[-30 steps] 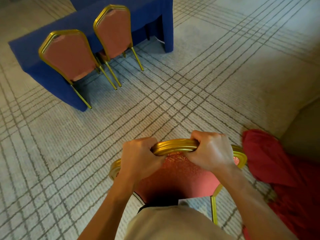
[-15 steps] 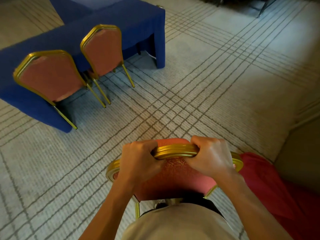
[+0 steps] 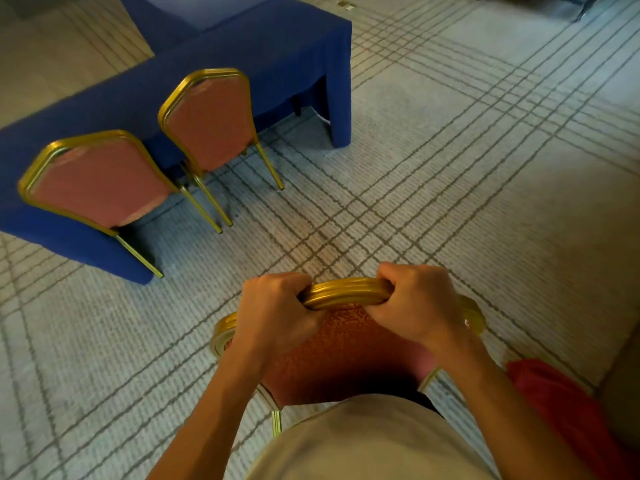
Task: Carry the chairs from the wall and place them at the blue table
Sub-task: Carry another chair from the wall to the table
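The left hand (image 3: 273, 317) and the right hand (image 3: 419, 303) are both clamped over the gold top rail (image 3: 346, 292) of a red-backed chair (image 3: 346, 355). The fingers wrap over the rail's far side and the thumbs press toward the patterned fabric. The hands sit apart on the rail, with a short bare stretch of gold between them. This chair is directly in front of the person's beige shirt (image 3: 363, 441), with its back facing them. Whether its legs touch the floor cannot be told. Just right of the right forearm, a red cloth (image 3: 554, 403) lies low, partly cut off by the picture's edge. Pale carpet (image 3: 450, 168) with grey grid lines spreads beyond the held chair. Well apart from it, at the upper left, stands the blue table (image 3: 277, 46), draped to the floor. 2 more gold-framed chairs, the nearer chair (image 3: 100, 185) and the farther chair (image 3: 211, 123), stand side by side along the table's long side, backs toward the person.
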Demonstrator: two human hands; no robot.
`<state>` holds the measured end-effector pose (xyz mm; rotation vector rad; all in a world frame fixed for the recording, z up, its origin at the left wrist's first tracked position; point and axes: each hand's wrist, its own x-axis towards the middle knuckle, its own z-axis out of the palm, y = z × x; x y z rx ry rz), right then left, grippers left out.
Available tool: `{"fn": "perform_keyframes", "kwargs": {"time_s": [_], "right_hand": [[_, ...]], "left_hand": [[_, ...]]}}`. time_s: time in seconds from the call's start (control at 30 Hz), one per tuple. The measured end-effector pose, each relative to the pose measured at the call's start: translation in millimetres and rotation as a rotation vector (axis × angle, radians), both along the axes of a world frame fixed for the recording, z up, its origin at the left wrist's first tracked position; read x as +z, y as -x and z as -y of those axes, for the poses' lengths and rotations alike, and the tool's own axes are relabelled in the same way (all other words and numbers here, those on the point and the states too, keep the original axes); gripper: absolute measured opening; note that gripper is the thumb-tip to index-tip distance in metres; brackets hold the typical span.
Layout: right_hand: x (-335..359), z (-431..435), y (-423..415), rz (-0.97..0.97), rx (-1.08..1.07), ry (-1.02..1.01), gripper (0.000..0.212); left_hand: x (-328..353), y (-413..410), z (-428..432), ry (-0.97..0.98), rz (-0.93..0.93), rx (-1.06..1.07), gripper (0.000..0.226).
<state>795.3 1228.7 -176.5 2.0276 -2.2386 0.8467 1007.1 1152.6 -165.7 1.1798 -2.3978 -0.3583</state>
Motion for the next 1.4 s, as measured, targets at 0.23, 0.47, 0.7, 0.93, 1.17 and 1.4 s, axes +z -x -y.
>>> {"fn": "perform_keyframes", "kwargs": {"time_s": [0.23, 0.47, 0.7, 0.93, 1.17, 1.4], "right_hand": [[23, 101, 63, 0.008, 0.12, 0.028, 0.033], [29, 190, 108, -0.034, 0.166, 0.004, 0.033], [9, 295, 145, -0.027, 0.16, -0.002, 0.031], [10, 411, 176, -0.054, 0.138, -0.025, 0.03], [24, 511, 192, -0.057, 0.186, -0.009, 0.03], [22, 592, 219, -0.077, 0.199, -0.002, 0.032]], "left_hand": [[23, 58, 77, 0.024, -0.029, 0.101, 0.031], [23, 101, 157, 0.019, -0.04, 0.114, 0.031], [-4, 139, 262, -0.003, -0.034, 0.15, 0.03], [-9, 169, 386, -0.043, -0.022, 0.14, 0.03], [0, 183, 475, -0.066, -0.054, 0.173, 0.03], [6, 210, 549, -0.017, -0.062, 0.21, 0.033]]}}
